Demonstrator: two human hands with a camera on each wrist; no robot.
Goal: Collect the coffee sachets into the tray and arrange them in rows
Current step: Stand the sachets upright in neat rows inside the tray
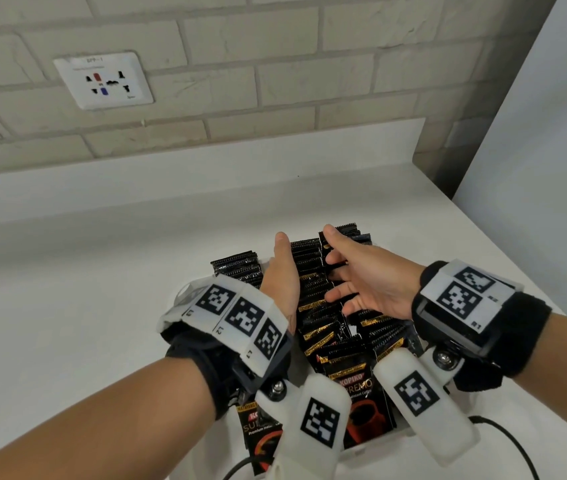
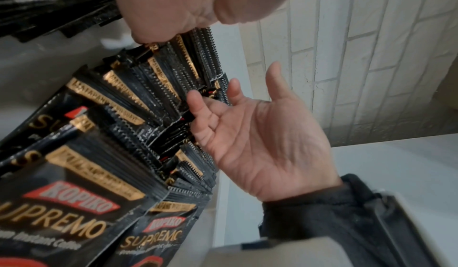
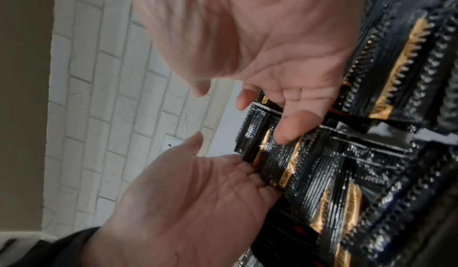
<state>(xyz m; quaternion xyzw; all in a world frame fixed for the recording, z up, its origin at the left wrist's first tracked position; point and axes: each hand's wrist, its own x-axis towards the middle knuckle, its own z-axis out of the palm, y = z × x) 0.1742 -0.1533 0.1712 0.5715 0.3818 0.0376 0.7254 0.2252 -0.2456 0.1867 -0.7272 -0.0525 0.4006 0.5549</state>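
Head view: a white tray [image 1: 372, 448] sits on a white countertop [image 1: 102, 271] below a beige brick-pattern wall [image 1: 275, 81] with a white socket plate [image 1: 104, 80]. The tray is packed with black foil coffee sachets with gold bands [image 1: 320, 317], standing on edge in rows; the nearest ones face the camera and read "KOPIKO SUPREMO". The left hand [image 1: 280, 271] stands edge-down among the sachets, fingers straight and together, gripping nothing. The right hand [image 1: 368, 285] hovers palm-inward over the right-hand rows, fingers spread and relaxed, tips at the sachet tops. Each wrist carries a black strap with white marker-printed blocks; a thin black cable [image 1: 507, 441] trails at the lower right.

Left wrist view: the left hand's palm [image 2: 173, 3] fills the top edge, its heel touching the serrated tops of one row of sachets [image 2: 138, 103]. The right hand [image 2: 262, 134] shows opposite, palm open, fingertips [image 2: 195, 99] brushing the sachet edges — nothing pinched.

Right wrist view: the right hand [image 3: 272, 42] is at the top, fingers extended, one fingertip [image 3: 290, 130] resting on sachet tops [image 3: 371, 153]. The left hand [image 3: 198, 198] lies below, flat and open, its fingers pressed against the side of a row. The sachets stay in the tray — none lifted.
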